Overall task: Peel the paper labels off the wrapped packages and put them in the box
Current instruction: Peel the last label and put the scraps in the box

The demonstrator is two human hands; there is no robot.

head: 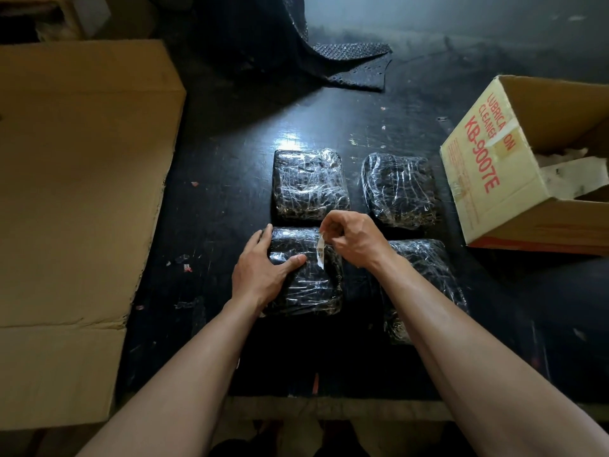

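Note:
Several black packages wrapped in clear film lie on a dark table. My left hand (262, 268) presses flat on the near-left package (316, 291), thumb across its top. My right hand (351, 237) pinches a white paper label (320, 252) with a barcode, half lifted off that package's top. Two packages lie farther back, one at the far left (309, 184) and one at the far right (400, 189). A near-right package (428, 275) lies partly under my right forearm. The open cardboard box (478, 179) with red lettering stands at the right, with white paper scraps inside.
A large flattened cardboard sheet (79, 192) covers the table's left side. A black perforated mat (346, 64) is folded at the back. Small paper bits and tape scraps are scattered on the dark tabletop (217, 209). The table's front edge runs just below my forearms.

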